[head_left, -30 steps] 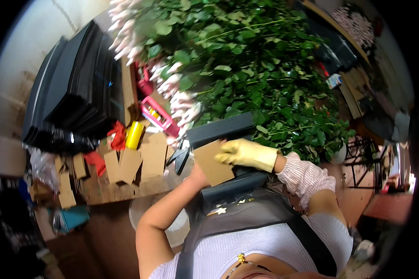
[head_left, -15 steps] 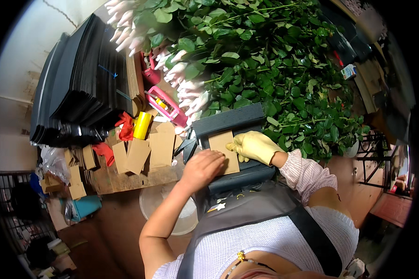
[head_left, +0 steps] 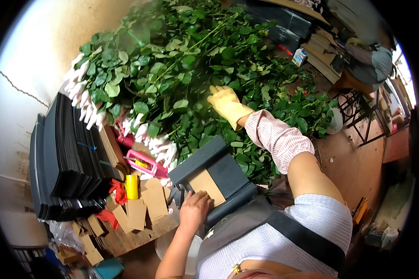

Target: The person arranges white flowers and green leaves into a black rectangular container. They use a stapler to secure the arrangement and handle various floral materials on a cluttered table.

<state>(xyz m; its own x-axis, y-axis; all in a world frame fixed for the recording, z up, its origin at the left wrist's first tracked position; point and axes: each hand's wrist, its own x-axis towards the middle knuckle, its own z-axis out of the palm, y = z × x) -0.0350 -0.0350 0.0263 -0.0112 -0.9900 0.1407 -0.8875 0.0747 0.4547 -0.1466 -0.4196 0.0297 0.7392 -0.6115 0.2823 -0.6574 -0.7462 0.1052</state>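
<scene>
My bare left hand [head_left: 194, 213] rests with extended fingers on the left edge of a tan cardboard piece [head_left: 207, 185]. That cardboard lies inside a dark ridged trough [head_left: 228, 171] with raised near and far sides, just in front of my apron. My right hand [head_left: 228, 105], in a yellow rubber glove, is stretched out over a big heap of leafy rose stems [head_left: 181, 79]. Its fingers look extended and touch or hover over the leaves; no stem shows in them. Pale sleeved flower heads [head_left: 86, 104] stick out at the heap's left side.
On the left stands a thick stack of black sheets [head_left: 70, 153]. Near it are a yellow roll [head_left: 132, 187], a pink tool [head_left: 146, 163], red gloves [head_left: 118, 190] and loose cardboard pieces [head_left: 154, 200]. A small carton [head_left: 299, 57] stands far right. Another person [head_left: 379, 63] is at the back right.
My gloved right hand has left the cardboard and moved out over the leafy stems. The left hand stays on the cardboard. The whole view has swung to the right.
</scene>
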